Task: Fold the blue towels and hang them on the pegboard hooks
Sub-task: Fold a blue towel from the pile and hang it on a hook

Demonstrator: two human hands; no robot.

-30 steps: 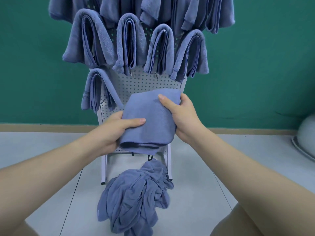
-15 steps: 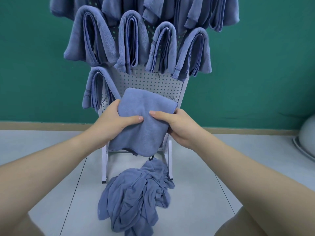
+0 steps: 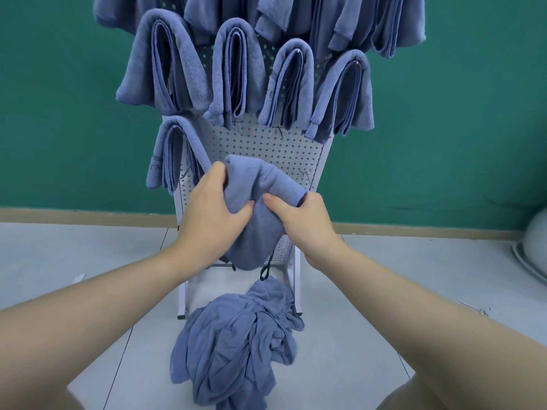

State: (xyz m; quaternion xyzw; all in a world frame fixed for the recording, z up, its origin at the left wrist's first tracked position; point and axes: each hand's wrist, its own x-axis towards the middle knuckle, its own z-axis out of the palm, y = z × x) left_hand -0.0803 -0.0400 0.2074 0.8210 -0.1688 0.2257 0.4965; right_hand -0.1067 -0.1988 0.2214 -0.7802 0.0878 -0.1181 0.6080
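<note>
I hold a folded blue towel in front of the lower part of the white pegboard. My left hand grips its left side and my right hand grips its right side, thumbs pressed into the cloth. The towel is bent into an arch over my hands and its lower end hangs down. Several folded blue towels hang on hooks above, and one more hung towel is at the lower left. A bare hook shows to the right of my hands.
A crumpled pile of blue towels lies on the pale floor at the foot of the pegboard stand. A green wall is behind. A grey rounded object sits at the right edge.
The flat folded towel has been bent over into an arch and raised toward the pegboard. Both hands moved closer together and up.
</note>
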